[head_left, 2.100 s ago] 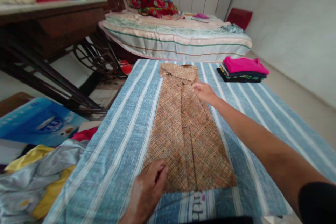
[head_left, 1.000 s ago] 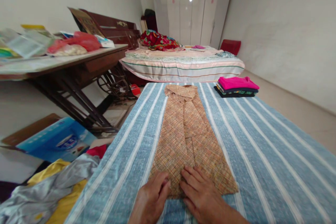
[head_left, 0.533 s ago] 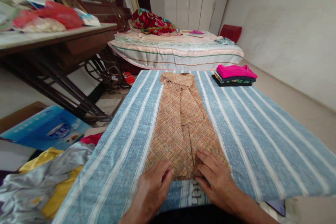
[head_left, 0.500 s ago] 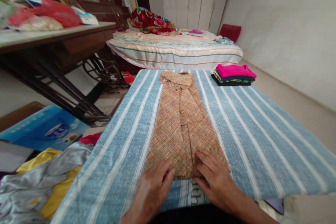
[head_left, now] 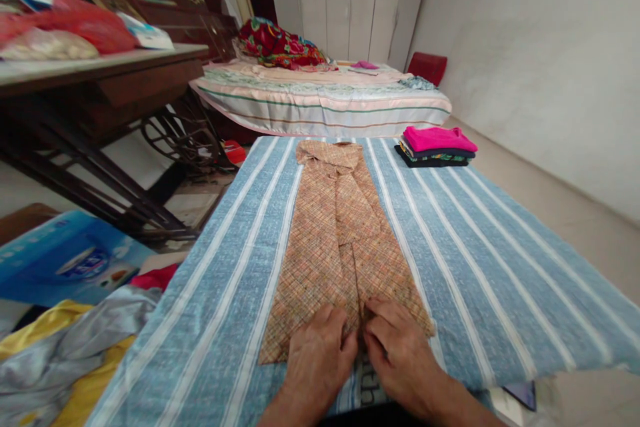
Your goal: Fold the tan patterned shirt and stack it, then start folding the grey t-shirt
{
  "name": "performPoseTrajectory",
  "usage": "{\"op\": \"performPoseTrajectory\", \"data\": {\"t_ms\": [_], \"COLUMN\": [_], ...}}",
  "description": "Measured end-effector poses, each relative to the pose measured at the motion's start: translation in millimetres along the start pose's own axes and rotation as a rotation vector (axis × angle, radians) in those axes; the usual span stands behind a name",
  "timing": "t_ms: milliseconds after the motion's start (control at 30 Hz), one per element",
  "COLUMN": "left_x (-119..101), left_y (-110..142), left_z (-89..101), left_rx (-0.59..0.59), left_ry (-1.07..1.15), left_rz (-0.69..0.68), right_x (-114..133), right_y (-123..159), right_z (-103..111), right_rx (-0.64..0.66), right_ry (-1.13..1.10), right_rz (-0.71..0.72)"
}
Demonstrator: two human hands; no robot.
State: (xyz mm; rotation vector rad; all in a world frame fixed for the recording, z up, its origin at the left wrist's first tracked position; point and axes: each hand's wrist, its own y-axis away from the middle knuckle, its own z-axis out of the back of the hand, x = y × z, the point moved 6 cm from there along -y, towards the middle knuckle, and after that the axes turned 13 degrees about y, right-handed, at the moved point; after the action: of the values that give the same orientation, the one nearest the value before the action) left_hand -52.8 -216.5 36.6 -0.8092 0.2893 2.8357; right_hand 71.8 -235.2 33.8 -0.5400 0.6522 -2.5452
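A brown plaid shirt [head_left: 320, 247] lies folded into a long narrow strip, its collar end away from me and its hem towards me. My left hand [head_left: 323, 350] is at the middle of the hem, fingers curled down and thumb close to them, pinching the cloth. Close beside it on the right, my right hand [head_left: 397, 347] has its fingers bent in on the hem too. Part of the hem is hidden under both hands. Beneath the shirt spreads a blue cloth [head_left: 225, 267] with white stripes.
A stack of folded clothes [head_left: 437, 145], pink on top, sits at the far right corner. Beyond stands a bed [head_left: 325, 103]. On the left are a sewing machine table [head_left: 150, 80], a blue box [head_left: 75, 257] and loose clothes [head_left: 85, 347] in a heap.
My left hand has moved right along the hem, away from its left corner and close to my right hand. The right hand's fingers have curled in more. The view has shifted slightly.
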Motion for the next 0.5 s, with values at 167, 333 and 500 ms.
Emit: {"op": "performPoseTrajectory", "data": {"t_ms": [167,333,500], "left_x": [7.1,4.0,-2.3], "left_y": [-2.9,-2.0,-3.9], "left_z": [5.1,11.2,8.4], "left_rx": [-0.002,-0.045,-0.027], "left_ry": [0.132,0.326,0.311], "left_rz": [0.008,-0.027,-0.068], "right_x": [8.3,12.3,9.5], "right_y": [-6.2,-4.4,-3.6], "right_z": [1.3,0.5,4.1], "right_rx": [-0.038,-0.006,-0.030], "right_ry": [-0.051,-0.021,-0.107], "right_rz": [-0.027,-0.037,-0.035]}}
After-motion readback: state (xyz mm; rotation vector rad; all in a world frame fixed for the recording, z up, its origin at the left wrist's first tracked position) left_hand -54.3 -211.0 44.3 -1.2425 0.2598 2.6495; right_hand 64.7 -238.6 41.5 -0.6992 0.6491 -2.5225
